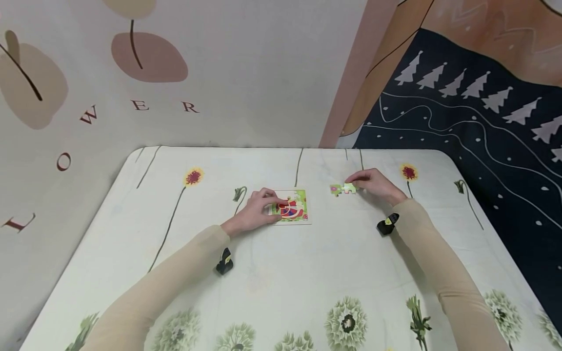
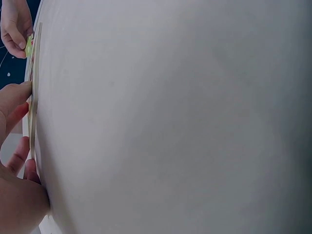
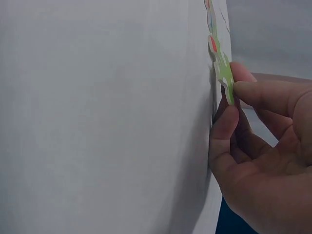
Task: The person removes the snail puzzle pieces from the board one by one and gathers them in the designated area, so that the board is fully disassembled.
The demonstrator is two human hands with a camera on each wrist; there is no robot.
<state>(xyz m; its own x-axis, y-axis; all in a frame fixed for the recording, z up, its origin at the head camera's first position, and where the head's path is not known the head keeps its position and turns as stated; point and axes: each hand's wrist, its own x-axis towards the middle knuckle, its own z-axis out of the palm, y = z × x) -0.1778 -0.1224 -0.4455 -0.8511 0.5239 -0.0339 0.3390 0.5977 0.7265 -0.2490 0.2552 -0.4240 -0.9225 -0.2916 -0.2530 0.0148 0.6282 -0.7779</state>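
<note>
A small square puzzle board [image 1: 299, 214] with a red, white and green picture lies mid-table. My left hand [image 1: 256, 210] rests on its left part, fingers and thumb spread over the picture and hiding some of it. In the left wrist view, the left hand [image 2: 17, 122] touches the thin board [image 2: 34, 112], seen edge-on. To the right of the board, my right hand [image 1: 373, 184] pinches a light green puzzle piece [image 1: 350, 188] between thumb and fingers. Another green piece with a pink patch [image 1: 335, 189] is right beside it. The right wrist view shows the pinched piece [image 3: 225, 75] tilted above the cloth.
A white cloth printed with flowers covers the table [image 1: 281, 273]. Behind it hangs a pale curtain [image 1: 263, 97] with leaf shapes and letters. A dark cloth with white trees [image 1: 461, 112] hangs at the right. Black wrist cameras [image 1: 225, 262] hang beneath both sleeves.
</note>
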